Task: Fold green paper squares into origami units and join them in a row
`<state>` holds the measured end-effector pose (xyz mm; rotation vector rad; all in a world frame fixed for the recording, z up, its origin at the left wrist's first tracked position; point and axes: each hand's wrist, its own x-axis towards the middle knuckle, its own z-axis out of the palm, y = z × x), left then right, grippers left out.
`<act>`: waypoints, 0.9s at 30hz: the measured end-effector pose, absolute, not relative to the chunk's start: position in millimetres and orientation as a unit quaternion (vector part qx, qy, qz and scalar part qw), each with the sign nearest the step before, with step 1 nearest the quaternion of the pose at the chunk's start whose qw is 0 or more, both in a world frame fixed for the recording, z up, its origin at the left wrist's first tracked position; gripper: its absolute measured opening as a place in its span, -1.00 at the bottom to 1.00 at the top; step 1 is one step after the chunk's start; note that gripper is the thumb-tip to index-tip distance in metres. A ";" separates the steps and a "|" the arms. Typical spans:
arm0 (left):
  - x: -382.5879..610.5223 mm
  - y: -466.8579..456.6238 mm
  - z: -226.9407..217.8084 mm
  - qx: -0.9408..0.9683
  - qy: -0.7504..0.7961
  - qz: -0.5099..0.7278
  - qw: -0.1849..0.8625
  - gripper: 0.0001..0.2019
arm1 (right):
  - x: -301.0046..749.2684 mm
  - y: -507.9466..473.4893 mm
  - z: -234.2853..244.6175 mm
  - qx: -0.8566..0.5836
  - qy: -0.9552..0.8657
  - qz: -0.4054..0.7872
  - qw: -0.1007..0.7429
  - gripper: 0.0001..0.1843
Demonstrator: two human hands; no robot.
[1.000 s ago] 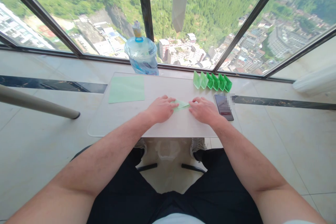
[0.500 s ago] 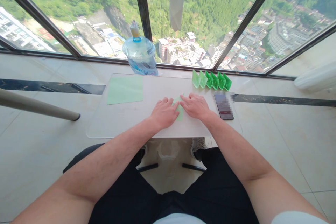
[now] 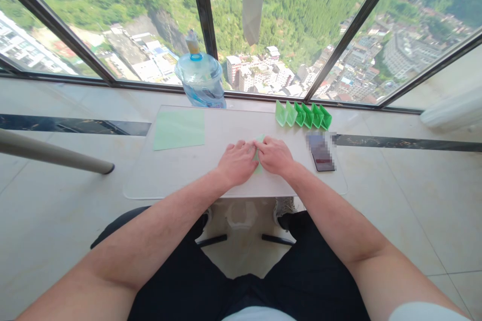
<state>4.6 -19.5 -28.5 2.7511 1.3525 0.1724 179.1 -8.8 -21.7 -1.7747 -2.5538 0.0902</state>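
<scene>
A small piece of folded light-green paper (image 3: 258,168) lies on the low white table, mostly covered by my hands. My left hand (image 3: 238,163) holds it from the left, fingers bent and pressing it down. From the right, my right hand (image 3: 276,156) is closed on the upper part of the paper, its fingertips meeting those of the left hand. Both hands hide how the paper is folded. A flat light-green sheet (image 3: 179,130) lies at the table's left. Several folded green paper pieces (image 3: 303,115) stand in a row at the back right.
A phone (image 3: 323,155) lies on the table (image 3: 181,175) at the right, partly blurred out. Behind the table stands a large blue water bottle (image 3: 201,77) by the window. To the left a beige pole (image 3: 56,153) reaches in above the floor.
My right hand has shifted slightly left and down, toward the left hand. The left hand's fingers have drawn together, and less of the folded paper shows.
</scene>
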 end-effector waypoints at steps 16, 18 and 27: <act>1.1 -27.1 -16.1 0.883 0.469 0.031 -0.002 -0.58 | 183.4 0.5 -19.3 -0.604 -0.796 0.043 -0.030 -0.48; 1.1 -28.2 -13.7 0.880 0.474 0.029 0.000 -0.59 | 182.7 0.8 -17.8 -0.602 -0.796 0.046 -0.032 -0.47; 4.6 -30.8 -14.9 0.875 0.484 0.033 -0.009 -0.59 | 185.4 -0.4 -19.2 -0.631 -0.772 0.075 0.035 -0.50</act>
